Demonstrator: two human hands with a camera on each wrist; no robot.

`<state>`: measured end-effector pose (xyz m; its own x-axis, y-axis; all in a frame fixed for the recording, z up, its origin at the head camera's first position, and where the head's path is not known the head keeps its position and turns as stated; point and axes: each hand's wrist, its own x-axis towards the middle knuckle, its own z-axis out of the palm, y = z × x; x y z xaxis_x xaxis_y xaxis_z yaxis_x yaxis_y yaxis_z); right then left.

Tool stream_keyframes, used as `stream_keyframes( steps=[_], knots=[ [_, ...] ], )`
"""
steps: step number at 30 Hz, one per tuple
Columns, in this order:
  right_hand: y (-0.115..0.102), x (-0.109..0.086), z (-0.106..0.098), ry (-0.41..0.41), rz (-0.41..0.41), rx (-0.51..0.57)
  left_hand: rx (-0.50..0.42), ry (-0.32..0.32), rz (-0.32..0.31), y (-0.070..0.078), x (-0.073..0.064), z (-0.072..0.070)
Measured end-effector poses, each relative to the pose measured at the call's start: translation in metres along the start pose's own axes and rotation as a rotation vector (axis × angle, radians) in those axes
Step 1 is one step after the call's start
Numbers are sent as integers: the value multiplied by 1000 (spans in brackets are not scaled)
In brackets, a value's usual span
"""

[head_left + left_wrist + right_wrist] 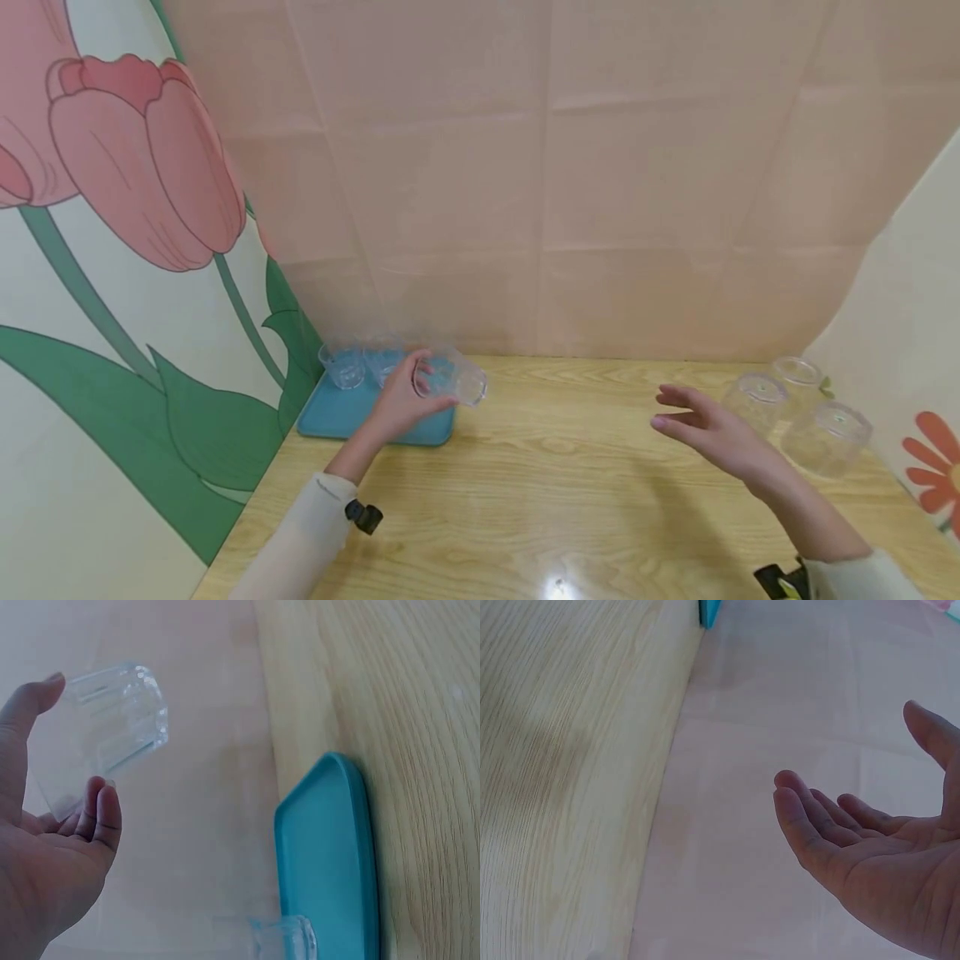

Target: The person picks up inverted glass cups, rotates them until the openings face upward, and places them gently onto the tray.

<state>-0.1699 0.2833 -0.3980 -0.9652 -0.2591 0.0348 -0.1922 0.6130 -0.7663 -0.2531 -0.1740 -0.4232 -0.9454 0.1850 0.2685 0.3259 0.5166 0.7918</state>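
Observation:
In the head view my left hand (pixel 401 404) grips a clear plastic cup (pixel 468 382) above the right part of a blue tray (pixel 326 421). That cup lies tipped on its side in the air, its base pointing right. The left wrist view shows the thumb on one side of the cup (pixel 120 712) and curled fingers on the other. Two more clear cups, one at the tray's back left (pixel 345 369) and one beside it (pixel 380 360), stand upright. My right hand (pixel 708 429) hovers over the table with spread, slightly bent fingers and holds nothing.
Three clear cups stand upside down at the table's right: a front cup (pixel 828 437), a left cup (pixel 753 402) and a back cup (pixel 797 372). The wooden table (pixel 555 467) meets a pink cloth backdrop (pixel 465 208). Flower-printed panels (pixel 112 350) flank both sides.

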Motion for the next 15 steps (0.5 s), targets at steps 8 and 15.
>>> stream_keyframes(
  steps=[8,15],
  knots=[
    [19,5,-13,33,28,-54,23,26,-26,-11,15,-1],
    [33,9,-24,45,63,-78,42,47,-68,-20,23,-4]
  ],
)
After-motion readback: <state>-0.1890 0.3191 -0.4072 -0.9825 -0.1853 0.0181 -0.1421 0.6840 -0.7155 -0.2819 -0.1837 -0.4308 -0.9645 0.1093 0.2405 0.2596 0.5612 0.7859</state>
